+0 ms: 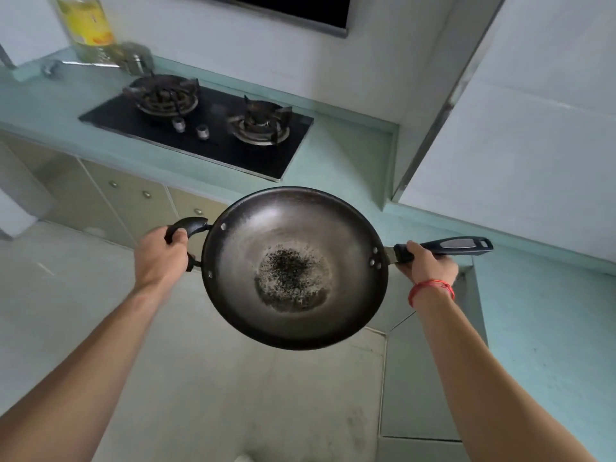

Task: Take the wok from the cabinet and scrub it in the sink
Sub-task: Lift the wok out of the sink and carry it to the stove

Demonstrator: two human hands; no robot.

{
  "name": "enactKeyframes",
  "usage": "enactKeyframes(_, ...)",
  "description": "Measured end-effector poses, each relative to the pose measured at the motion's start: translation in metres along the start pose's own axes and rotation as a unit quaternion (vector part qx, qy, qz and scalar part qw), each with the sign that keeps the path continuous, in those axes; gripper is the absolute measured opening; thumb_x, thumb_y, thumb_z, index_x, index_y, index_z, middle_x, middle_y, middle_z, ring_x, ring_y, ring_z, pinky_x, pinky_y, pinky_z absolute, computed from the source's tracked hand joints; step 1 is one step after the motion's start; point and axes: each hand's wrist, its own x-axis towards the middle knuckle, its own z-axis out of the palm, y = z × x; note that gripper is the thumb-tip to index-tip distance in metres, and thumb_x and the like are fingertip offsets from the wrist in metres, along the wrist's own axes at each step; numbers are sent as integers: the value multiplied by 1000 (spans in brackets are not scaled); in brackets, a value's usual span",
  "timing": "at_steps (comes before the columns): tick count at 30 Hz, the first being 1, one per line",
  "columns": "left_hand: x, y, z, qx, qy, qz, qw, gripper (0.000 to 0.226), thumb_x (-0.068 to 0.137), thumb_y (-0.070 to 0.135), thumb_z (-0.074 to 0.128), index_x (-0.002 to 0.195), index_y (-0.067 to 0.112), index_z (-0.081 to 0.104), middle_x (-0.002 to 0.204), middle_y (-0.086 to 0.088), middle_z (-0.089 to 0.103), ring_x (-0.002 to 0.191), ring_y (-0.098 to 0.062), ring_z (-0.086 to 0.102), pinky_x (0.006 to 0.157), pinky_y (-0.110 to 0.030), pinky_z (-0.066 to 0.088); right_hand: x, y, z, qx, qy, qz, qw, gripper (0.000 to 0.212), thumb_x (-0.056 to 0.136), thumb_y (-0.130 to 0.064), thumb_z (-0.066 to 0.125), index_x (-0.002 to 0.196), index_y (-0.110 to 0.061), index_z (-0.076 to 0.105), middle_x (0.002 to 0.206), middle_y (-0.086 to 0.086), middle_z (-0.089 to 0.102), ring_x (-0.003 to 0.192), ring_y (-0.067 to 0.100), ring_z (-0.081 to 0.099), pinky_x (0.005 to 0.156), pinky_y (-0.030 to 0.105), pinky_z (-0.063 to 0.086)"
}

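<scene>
L hand grips wok loop handle; R hand grips long handle.

- Both bare arms reach forward, nearly straight.
- Left grip curls round the loop handle of the wok.
- Right grip wraps the long handle, knuckles up.

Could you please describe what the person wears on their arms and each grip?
No sleeves are in view on either arm. The left grip and the right grip wear no gloves. A thin red string bracelet circles the right wrist; the left wrist is bare.
</scene>
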Motion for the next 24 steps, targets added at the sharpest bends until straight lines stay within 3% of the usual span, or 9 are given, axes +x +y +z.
enactKeyframes(5, 32, -15, -22, -4, 13, -3, 1000, 26, 97, 22, 50, 86, 4, 66, 84, -20, 70, 82, -36, 65, 77, -43, 51, -17, -4, 43, 7, -16, -5, 1000, 9, 74, -9, 73, 70, -7, 65, 80, 13, 73, 72, 26, 72, 67, 39, 60)
enactKeyframes(15, 101, -29, -43, -12, 21, -24, 999, 27, 97, 23, 50, 95, 6, 70, 82, -16, 68, 81, -36, 66, 78, -39, 52, -22, -14, 135, 17, -38, -14, 999, 14, 79, -3, 69, 68, -5, 60, 71, 9, 66, 60, 20, 66, 42, 23, 54)
enactKeyframes(18, 128, -27, -39, -20, 26, -23, 999, 26, 97, 22, 50, 92, 4, 68, 81, -15, 67, 80, -36, 66, 74, -36, 49, -11, -19, 164, 8, -42, -15, 999, 13, 79, -4, 69, 70, -6, 61, 73, 9, 67, 64, 22, 69, 47, 24, 56)
enactKeyframes(24, 200, -13, -25, -28, 13, -10, 999, 28, 99, 19, 48, 101, 5, 71, 72, -9, 61, 73, -35, 66, 60, -29, 46, 26, -34, 238, 4, -49, -10, 999, 9, 75, -4, 70, 68, -3, 63, 68, 8, 69, 58, 23, 70, 69, 41, 61)
